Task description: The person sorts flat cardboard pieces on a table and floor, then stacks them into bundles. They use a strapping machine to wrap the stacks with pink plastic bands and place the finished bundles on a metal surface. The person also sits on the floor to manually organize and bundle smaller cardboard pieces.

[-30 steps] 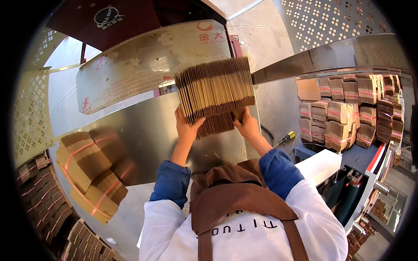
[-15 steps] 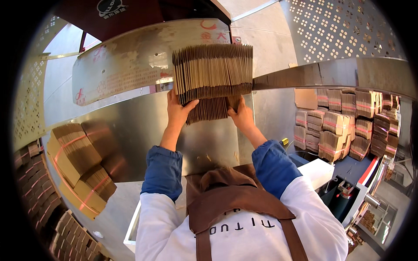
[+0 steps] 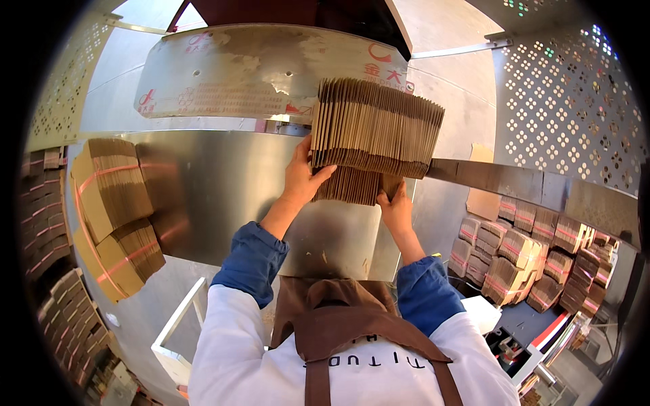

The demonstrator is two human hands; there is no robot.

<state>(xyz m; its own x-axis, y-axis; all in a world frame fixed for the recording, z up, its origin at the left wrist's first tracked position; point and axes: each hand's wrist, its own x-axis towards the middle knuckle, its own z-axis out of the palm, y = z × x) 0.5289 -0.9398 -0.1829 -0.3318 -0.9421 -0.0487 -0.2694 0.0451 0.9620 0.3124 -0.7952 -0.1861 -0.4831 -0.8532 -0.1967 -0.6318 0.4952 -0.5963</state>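
Observation:
A thick stack of folded brown cardboard sheets [image 3: 376,128], standing on edge side by side, is at the far side of the metal table [image 3: 210,196]. A lower part of cardboard edges [image 3: 347,187] shows beneath its near side. My left hand [image 3: 302,177] grips the stack's left end, thumb over the near face. My right hand [image 3: 397,211] pinches the near right corner of the lower part, thumb in front. Its other fingers are partly hidden behind the cardboard.
Strapped cardboard bundles [image 3: 118,186] stand at the table's left end. More bundles [image 3: 511,250] are piled at the right, beyond a metal rail [image 3: 501,177]. A printed metal panel [image 3: 223,74] spans the far side. A perforated guard [image 3: 562,108] rises at the far right.
The whole view has shifted and tilted, so the stack and both hands sit further right in the picture. Both hands keep the same hold on the cardboard.

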